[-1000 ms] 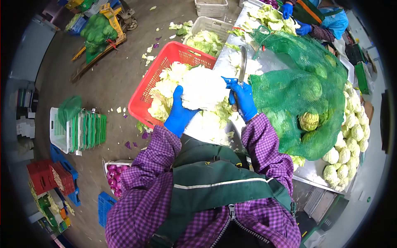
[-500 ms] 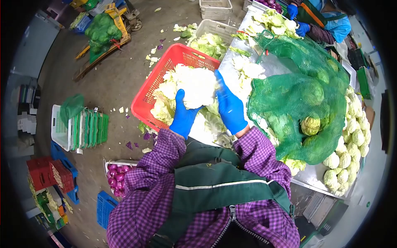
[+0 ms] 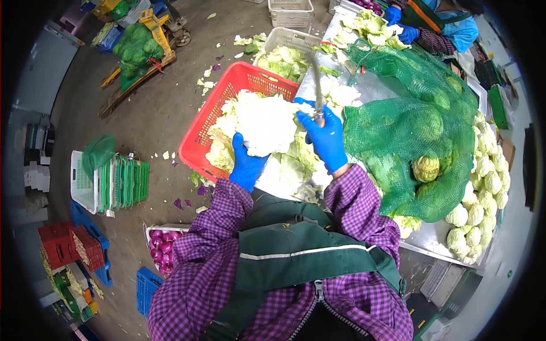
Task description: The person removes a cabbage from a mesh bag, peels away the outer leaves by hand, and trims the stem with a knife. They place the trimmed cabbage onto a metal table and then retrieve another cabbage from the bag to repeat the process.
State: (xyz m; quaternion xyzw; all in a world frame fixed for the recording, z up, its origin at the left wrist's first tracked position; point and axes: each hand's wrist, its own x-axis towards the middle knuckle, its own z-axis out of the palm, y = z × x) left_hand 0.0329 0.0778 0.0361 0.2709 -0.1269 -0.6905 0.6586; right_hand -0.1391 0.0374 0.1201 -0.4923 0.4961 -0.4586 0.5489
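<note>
My blue-gloved left hand (image 3: 247, 165) holds a pale cabbage (image 3: 264, 125) from its near side, over the edge of the red basket (image 3: 196, 153). Glare washes out much of the cabbage's surface. In my blue-gloved right hand (image 3: 328, 139) is a knife (image 3: 318, 85), its blade pointing up and away from me, just right of the cabbage. Loose cabbage leaves (image 3: 224, 142) fill the red basket, and more leaves (image 3: 298, 162) lie on the metal table between my hands.
Green mesh sacks of cabbages (image 3: 409, 142) cover the table on the right. Beyond them are piled trimmed cabbages (image 3: 483, 187). A co-worker's gloved hands (image 3: 401, 25) work at the far end. Purple onions (image 3: 163, 250) in a crate and stacked green crates (image 3: 122, 179) stand on the left.
The knife now stands upright in my right hand, where earlier that hand was stretched beside the cabbage with no blade clearly visible. My left hand has shifted slightly left and down, still holding the cabbage.
</note>
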